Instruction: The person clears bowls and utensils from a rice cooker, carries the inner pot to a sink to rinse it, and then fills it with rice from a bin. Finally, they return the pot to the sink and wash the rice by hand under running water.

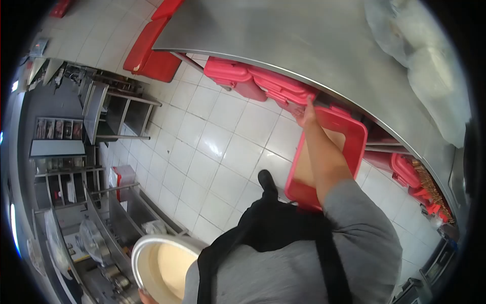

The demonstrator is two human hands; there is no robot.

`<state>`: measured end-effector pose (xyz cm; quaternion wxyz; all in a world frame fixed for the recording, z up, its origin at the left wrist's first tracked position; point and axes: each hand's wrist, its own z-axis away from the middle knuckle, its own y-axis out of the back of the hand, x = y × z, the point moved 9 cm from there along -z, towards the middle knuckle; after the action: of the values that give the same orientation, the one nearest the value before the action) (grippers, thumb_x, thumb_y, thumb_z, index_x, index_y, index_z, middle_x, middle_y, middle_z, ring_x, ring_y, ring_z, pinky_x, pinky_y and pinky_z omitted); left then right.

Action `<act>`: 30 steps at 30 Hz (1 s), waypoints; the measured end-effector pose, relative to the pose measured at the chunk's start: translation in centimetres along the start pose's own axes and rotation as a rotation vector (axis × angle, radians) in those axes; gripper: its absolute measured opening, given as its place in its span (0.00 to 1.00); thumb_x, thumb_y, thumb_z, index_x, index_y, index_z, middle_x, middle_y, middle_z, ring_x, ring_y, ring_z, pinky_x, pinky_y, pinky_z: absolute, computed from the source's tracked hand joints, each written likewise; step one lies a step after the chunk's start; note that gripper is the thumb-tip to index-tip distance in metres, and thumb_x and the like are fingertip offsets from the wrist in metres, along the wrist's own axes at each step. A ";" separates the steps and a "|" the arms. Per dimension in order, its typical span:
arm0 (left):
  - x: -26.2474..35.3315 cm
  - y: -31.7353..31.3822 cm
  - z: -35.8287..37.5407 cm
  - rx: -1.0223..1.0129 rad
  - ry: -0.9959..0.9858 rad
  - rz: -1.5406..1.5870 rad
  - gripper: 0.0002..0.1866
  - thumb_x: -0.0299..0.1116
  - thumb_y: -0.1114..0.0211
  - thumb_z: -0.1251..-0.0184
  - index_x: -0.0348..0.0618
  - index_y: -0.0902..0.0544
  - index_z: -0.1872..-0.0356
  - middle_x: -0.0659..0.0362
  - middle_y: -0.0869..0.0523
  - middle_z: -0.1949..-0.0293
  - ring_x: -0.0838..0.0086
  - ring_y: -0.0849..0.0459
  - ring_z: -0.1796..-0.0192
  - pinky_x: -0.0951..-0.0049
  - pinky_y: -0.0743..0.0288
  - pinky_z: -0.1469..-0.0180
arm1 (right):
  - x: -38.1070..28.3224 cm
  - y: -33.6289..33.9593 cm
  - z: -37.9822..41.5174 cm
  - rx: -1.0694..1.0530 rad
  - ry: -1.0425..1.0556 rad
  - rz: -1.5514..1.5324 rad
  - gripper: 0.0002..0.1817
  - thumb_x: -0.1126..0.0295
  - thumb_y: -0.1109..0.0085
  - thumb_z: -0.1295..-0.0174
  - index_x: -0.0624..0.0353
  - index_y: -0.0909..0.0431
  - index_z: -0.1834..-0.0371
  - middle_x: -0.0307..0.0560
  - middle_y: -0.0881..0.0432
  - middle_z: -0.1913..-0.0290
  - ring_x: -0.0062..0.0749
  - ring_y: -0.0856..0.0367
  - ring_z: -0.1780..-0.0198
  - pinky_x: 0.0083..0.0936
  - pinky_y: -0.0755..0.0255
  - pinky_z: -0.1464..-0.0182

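Observation:
My left hand [147, 297] shows only in part at the lower left, its fingers closed on the outside of a large round white tub [137, 261]. Inside the tub lies a pale yellow, powdery or grainy food [174, 266]. My right arm reaches across an open red bin [357, 147] to its far left corner. There my right hand [305, 116] grips the rim, close to the neighbouring lidded bin [283, 85]; part of the fingers is hidden. Similar pale contents [304, 164] cover the floor of the open bin.
A steel table [283, 30] spans the top, with plastic-wrapped goods [433, 76] on it. Beneath stand red lidded bins [230, 71] and another bin [392, 164] at right. Steel shelving [111, 218] with pans fills the left. My shoe [267, 180] is on the white tiled floor [207, 172].

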<state>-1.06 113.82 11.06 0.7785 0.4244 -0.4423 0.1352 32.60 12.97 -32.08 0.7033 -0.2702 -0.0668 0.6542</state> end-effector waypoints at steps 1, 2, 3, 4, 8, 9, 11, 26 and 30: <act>0.4 -0.2 -1.1 0.014 0.019 -0.017 0.28 0.51 0.51 0.32 0.39 0.32 0.39 0.56 0.26 0.46 0.66 0.25 0.46 0.66 0.30 0.45 | -0.2 -2.9 -1.3 -0.103 -0.008 -0.097 0.36 0.48 0.48 0.41 0.55 0.43 0.32 0.52 0.35 0.36 0.43 0.37 0.34 0.45 0.44 0.35; 0.9 -0.4 -2.2 0.025 0.038 -0.043 0.28 0.51 0.51 0.32 0.39 0.32 0.39 0.56 0.26 0.46 0.66 0.25 0.46 0.66 0.30 0.45 | -0.7 -4.6 -2.6 -0.105 0.016 -0.171 0.36 0.49 0.48 0.40 0.55 0.42 0.33 0.51 0.35 0.36 0.43 0.37 0.34 0.45 0.44 0.34; 1.4 -0.6 -3.0 0.036 0.055 -0.059 0.28 0.51 0.51 0.32 0.39 0.32 0.39 0.56 0.26 0.46 0.66 0.25 0.46 0.66 0.30 0.45 | -1.2 -5.8 -4.0 -0.079 0.059 -0.240 0.35 0.49 0.49 0.40 0.55 0.42 0.33 0.51 0.34 0.36 0.42 0.37 0.34 0.45 0.44 0.34; 1.9 -0.8 -3.8 0.044 0.068 -0.071 0.28 0.51 0.51 0.32 0.39 0.32 0.39 0.56 0.26 0.46 0.66 0.25 0.46 0.66 0.29 0.45 | -1.8 -6.5 -5.1 -0.027 0.109 -0.289 0.34 0.49 0.50 0.40 0.55 0.41 0.33 0.51 0.34 0.36 0.42 0.37 0.35 0.45 0.44 0.34; 4.2 -2.0 -5.8 0.062 0.103 -0.081 0.29 0.51 0.51 0.32 0.39 0.32 0.39 0.56 0.26 0.46 0.66 0.25 0.46 0.66 0.29 0.46 | -3.6 -7.2 -8.3 0.088 0.273 -0.415 0.32 0.50 0.52 0.39 0.54 0.39 0.35 0.49 0.33 0.36 0.41 0.37 0.35 0.45 0.44 0.34; 4.5 -2.3 -6.4 0.065 0.107 -0.080 0.29 0.51 0.51 0.32 0.39 0.32 0.39 0.56 0.26 0.46 0.66 0.25 0.46 0.66 0.29 0.46 | -3.7 -7.2 -8.4 0.089 0.296 -0.428 0.31 0.50 0.53 0.38 0.54 0.38 0.35 0.48 0.33 0.36 0.41 0.36 0.35 0.45 0.44 0.34; 5.5 -2.7 -7.7 0.066 0.099 -0.090 0.29 0.51 0.51 0.32 0.39 0.32 0.39 0.56 0.26 0.46 0.66 0.25 0.46 0.66 0.29 0.46 | -4.9 -6.6 -8.5 0.082 0.350 -0.457 0.30 0.50 0.54 0.38 0.54 0.37 0.36 0.47 0.33 0.36 0.40 0.36 0.35 0.44 0.44 0.34; 8.3 -6.1 -12.7 -0.119 -0.046 0.018 0.29 0.52 0.51 0.32 0.39 0.33 0.39 0.56 0.26 0.46 0.66 0.25 0.46 0.66 0.29 0.47 | -5.9 20.5 14.3 -0.302 0.560 -0.443 0.36 0.42 0.56 0.38 0.51 0.42 0.32 0.45 0.37 0.33 0.46 0.39 0.33 0.53 0.45 0.33; 9.7 -5.6 -13.1 -0.301 -0.111 0.281 0.29 0.52 0.51 0.32 0.39 0.33 0.39 0.56 0.26 0.46 0.66 0.25 0.46 0.66 0.29 0.47 | -2.0 35.8 19.5 -0.132 0.433 -0.407 0.33 0.43 0.52 0.39 0.51 0.37 0.35 0.45 0.32 0.37 0.45 0.34 0.37 0.51 0.41 0.35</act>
<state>15.26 119.08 12.56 0.7811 0.2441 -0.5545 0.1511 -8.05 16.69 -31.81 0.7988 -0.4295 -0.0108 0.4211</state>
